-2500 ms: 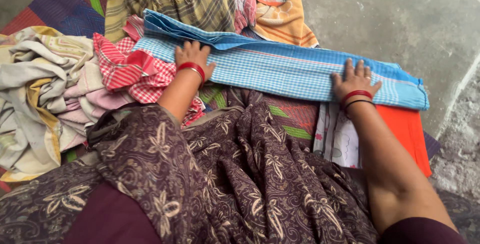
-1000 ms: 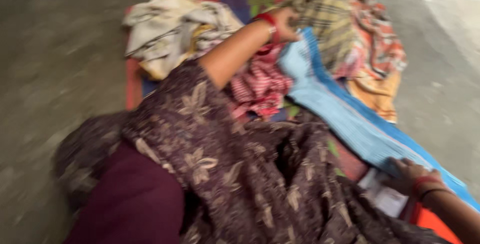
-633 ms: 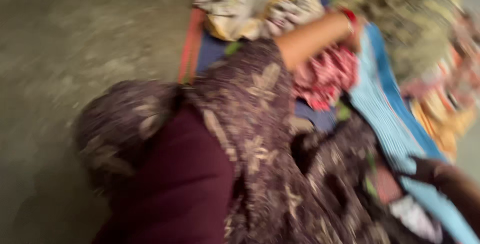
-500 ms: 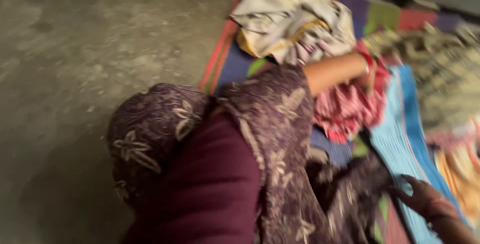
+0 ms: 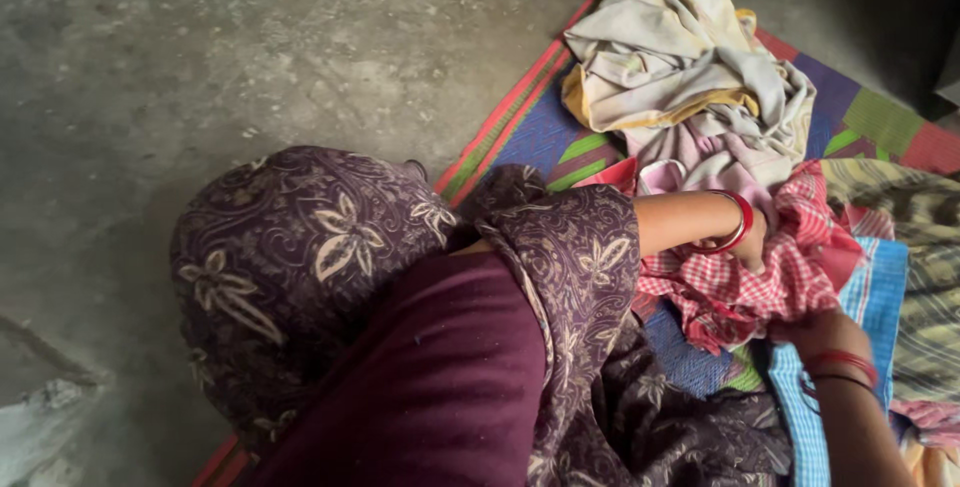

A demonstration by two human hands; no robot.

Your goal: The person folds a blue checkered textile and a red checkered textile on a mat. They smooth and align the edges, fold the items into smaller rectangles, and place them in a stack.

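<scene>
Looking down past the purple flowered garment (image 5: 330, 237), the left hand (image 5: 755, 239), red bangle (image 5: 738, 222) at the wrist, is sunk into the red checked cloth (image 5: 760, 292). Its fingers are curled in and bunched on the fabric, so that reads as a firm grab. The red checked cloth lies crumpled on the striped mat (image 5: 530, 132), just in front of the cream and pink heap of laundry (image 5: 670, 57), and it overlaps the near edge of the blue checked cloth (image 5: 880, 292). The right hand (image 5: 825, 332) sits low at that same overlap, on the blue fabric. Its fingertips are tucked under the red folds, so I cannot tell whether they pinch anything or lie flat. An olive plaid cloth (image 5: 930, 247) lies off to the far right, with bare concrete floor (image 5: 250, 47) on the other side. By my read this is the pick-up stage, with one piece being singled out from the jumble. Bringing it clear would call for a lift that frees the tangled folds without dragging the blue cloth along, and probably a second corner found for the right hand.
</scene>
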